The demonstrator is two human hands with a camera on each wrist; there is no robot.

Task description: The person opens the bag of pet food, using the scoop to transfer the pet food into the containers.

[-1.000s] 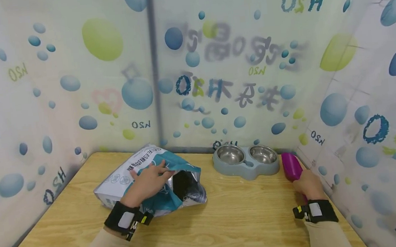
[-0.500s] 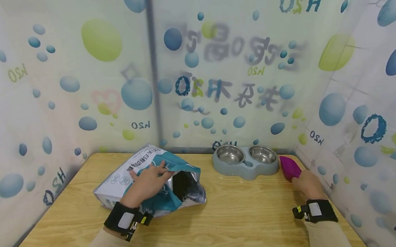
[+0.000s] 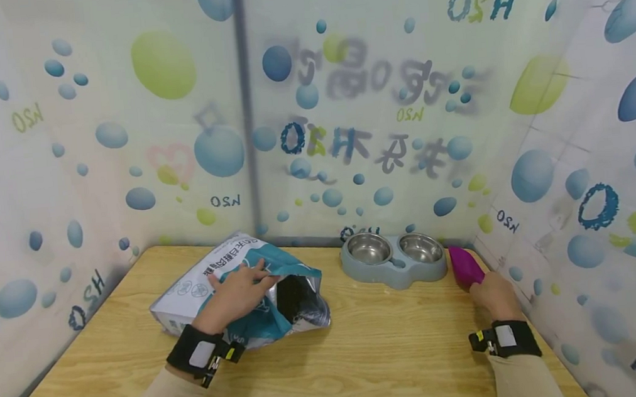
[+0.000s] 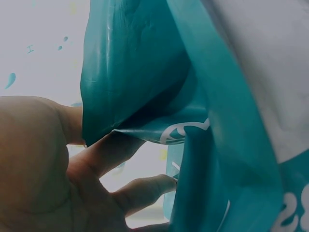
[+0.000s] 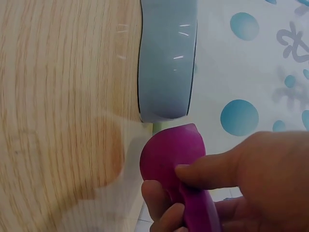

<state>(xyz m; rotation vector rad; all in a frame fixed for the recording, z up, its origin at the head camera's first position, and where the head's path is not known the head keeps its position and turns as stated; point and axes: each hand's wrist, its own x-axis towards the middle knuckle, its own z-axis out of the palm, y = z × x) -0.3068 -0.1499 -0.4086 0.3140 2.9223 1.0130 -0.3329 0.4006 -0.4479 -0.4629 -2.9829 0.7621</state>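
My left hand (image 3: 239,297) rests on a white-and-teal foil bag (image 3: 200,281), its fingers spread and fairly straight beside the bag's mouth. The bag lies on its side with the mouth gaping to the right, and dark contents show inside. In the left wrist view the teal flap (image 4: 140,58) covers the ends of the fingers (image 4: 145,191). At the table's right side my right hand (image 3: 495,296) grips a magenta scoop (image 3: 466,267) by its handle, thumb on top. The right wrist view shows the scoop's rounded head (image 5: 169,150) pointing toward the bowl stand.
A grey-blue double bowl stand (image 3: 398,274) with two steel bowls (image 3: 370,249) stands at the back of the wooden table (image 3: 377,357), just left of the scoop. Bubble-printed curtains (image 3: 368,125) rise close behind the table and along both sides.
The scoop has turned in my right hand's grip, its head tipping over and now leaning left. My left hand and the bag have stayed in place.
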